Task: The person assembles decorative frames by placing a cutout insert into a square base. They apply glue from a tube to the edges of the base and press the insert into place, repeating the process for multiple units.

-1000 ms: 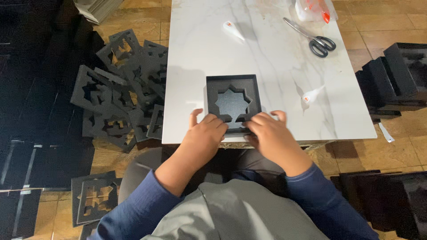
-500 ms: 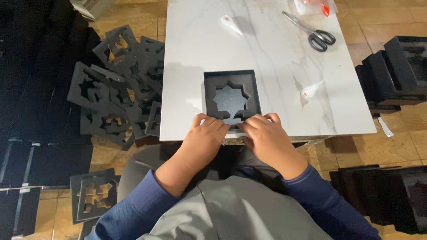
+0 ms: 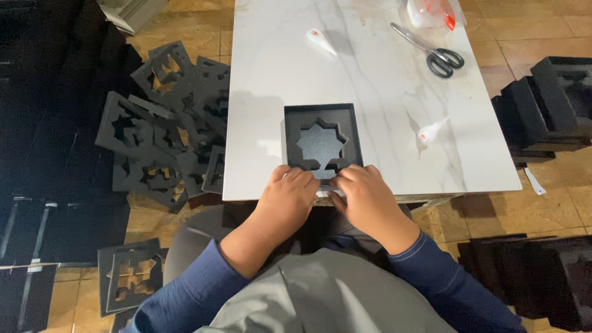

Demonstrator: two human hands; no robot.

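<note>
Foam cutout pile [image 3: 163, 123] lies on the floor at nine o'clock. Left hand [image 3: 288, 200] and right hand [image 3: 364, 200], fingers curled, press the near edge of the black foam insert [image 3: 322, 142], table [image 3: 370, 92] centre-front. Scissors [image 3: 431, 52] at one o'clock.

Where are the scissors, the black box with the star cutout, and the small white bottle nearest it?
scissors [image 3: 445, 61], head view, on the black handles.
black box [image 3: 291, 135], head view, on its left wall.
small white bottle [image 3: 430, 131], head view, on its body.
</note>
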